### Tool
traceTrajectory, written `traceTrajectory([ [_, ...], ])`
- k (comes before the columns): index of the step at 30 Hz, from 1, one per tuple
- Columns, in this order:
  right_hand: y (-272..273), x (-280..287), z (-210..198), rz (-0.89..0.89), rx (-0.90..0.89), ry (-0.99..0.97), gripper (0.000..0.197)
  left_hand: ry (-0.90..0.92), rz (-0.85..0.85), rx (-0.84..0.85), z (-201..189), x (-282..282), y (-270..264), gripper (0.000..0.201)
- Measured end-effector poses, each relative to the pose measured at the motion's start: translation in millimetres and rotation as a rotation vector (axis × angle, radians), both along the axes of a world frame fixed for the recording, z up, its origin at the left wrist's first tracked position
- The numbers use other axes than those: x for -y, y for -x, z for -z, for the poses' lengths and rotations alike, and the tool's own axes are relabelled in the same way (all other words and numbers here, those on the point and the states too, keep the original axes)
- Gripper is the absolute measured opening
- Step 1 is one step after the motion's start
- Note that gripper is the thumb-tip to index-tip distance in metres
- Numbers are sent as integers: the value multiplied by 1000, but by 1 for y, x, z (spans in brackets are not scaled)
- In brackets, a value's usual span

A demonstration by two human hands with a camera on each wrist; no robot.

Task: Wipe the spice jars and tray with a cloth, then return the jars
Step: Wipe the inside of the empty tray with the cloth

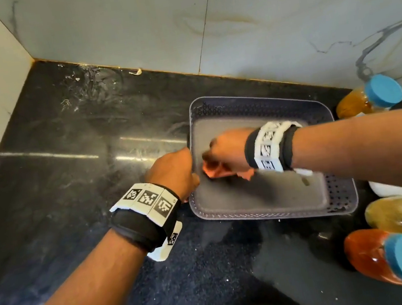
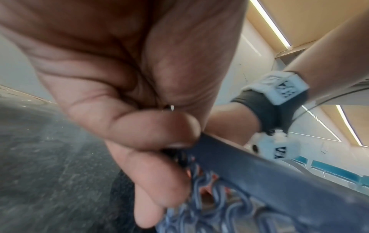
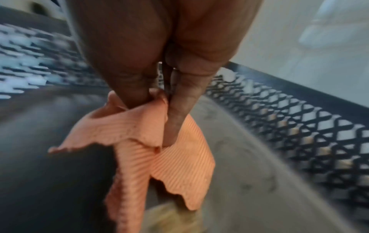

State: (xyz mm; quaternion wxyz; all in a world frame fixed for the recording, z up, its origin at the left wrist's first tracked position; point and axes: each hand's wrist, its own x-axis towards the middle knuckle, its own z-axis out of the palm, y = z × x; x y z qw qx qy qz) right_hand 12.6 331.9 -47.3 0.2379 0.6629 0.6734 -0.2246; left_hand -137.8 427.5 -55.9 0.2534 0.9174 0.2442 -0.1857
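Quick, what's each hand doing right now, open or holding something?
Left hand: closed, gripping the rim of the dark grey perforated plastic tray.
Right hand: closed, pinching the ribbed orange cloth over the tray floor.

- Head view bright, even; glare streaks on the dark desk (image 1: 105, 151).
- Right hand (image 1: 226, 153) motion-blurred.
- Wrist views soft, edges smeared and bent.

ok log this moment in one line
step: wiping tray | left hand: grips rim | right hand: holds cloth inside | jars: out
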Motion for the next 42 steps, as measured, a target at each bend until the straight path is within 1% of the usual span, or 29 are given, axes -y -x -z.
traceTrajectory([
  [2,-25,-21,-1,122,41,-100,13,16,0,13,1,-1,1,25],
  [5,-49,-36,2,166,78,-161,14,29,-10,21,2,-1,1,23],
  [8,-41,-30,13,242,17,-166,20,25,-29,33,4,-1,2,26],
  [9,-30,-25,15,239,-41,-135,23,30,-39,42,6,-1,2,27],
  [11,0,-4,13,162,-184,-16,26,39,-52,59,7,0,2,29],
  [13,34,22,3,-13,-282,98,34,45,-50,61,7,2,3,27],
  [14,44,32,0,-106,-287,131,40,43,-44,57,6,3,4,27],
  [16,43,36,-3,-152,-287,112,40,28,-20,56,5,5,7,25],
  [18,21,18,2,-91,-236,23,32,20,-2,61,4,6,8,20],
  [20,-13,-8,4,66,-136,-111,26,5,2,59,3,7,7,19],
  [22,-39,-24,-1,174,2,-200,26,-1,-9,62,2,8,6,21],
  [23,-43,-25,1,190,34,-231,26,-4,-11,59,1,8,6,22],
  [24,-41,-25,1,190,16,-240,25,-6,-14,54,1,9,5,23],
  [25,-30,-19,3,201,-46,-208,23,-8,-17,52,0,10,5,24],
  [26,-15,-10,4,166,-113,-126,20,-11,-19,54,-1,10,5,25],
  [27,4,3,6,126,-221,1,22,-8,-22,57,-1,11,5,25],
  [28,24,17,10,9,-327,94,29,-5,-24,57,-3,11,4,26],
  [29,43,30,13,-113,-376,163,32,-5,-23,56,-4,12,5,27],
  [30,50,35,16,-217,-354,179,27,-7,-17,54,-5,13,5,28],
  [31,47,33,17,-250,-340,129,21,-7,-11,54,-5,14,6,30],
  [32,36,24,17,-248,-301,55,21,-3,-7,54,-5,14,7,31],
  [33,23,11,16,-206,-227,-34,23,1,-8,51,-4,14,9,32],
  [35,-11,-12,7,-55,-24,-172,17,7,-20,49,-4,14,10,30],
  [36,-24,-19,0,21,46,-229,15,14,-33,53,-5,14,10,28],
  [37,-32,-22,0,81,59,-242,13,16,-46,60,-5,15,10,27],
  [38,-29,-22,-1,122,53,-230,11,11,-53,68,-6,15,9,27],
  [39,-19,-17,-1,154,-6,-181,12,7,-53,70,-7,16,8,26],
  [41,12,1,2,173,-158,-13,10,18,-52,58,-7,16,7,25],
  [42,29,12,5,149,-248,68,7,30,-54,50,-6,16,7,26],
])
